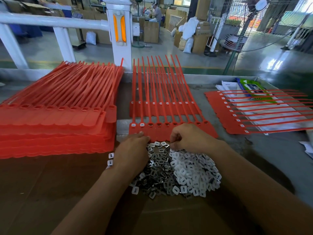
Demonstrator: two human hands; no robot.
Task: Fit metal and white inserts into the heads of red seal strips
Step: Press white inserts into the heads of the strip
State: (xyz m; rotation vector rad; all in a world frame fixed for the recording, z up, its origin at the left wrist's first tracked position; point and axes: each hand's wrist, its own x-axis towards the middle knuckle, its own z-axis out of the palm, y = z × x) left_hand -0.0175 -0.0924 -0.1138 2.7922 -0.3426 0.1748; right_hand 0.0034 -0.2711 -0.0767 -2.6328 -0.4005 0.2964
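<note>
A joined sheet of red seal strips [162,131] lies in front of me, tails pointing away. Its two leftmost heads [137,125] show white inserts; the other heads look unfilled. Below it sits a pile of metal inserts [156,168] beside a pile of white inserts [194,172]. My left hand [131,150] lies palm down at the pile's left edge, fingertips touching the sheet's near edge. My right hand [188,137] hovers with curled fingers over the pile's top, its fingertips down among the inserts; what it pinches is hidden.
A tall stack of red strip sheets [55,126] fills the left. A second sheet [165,107] lies behind the working one. A sheet with white inserts [254,112] rests right on papers. Brown cardboard [42,184] covers the near table. Loose white inserts [110,158] lie left.
</note>
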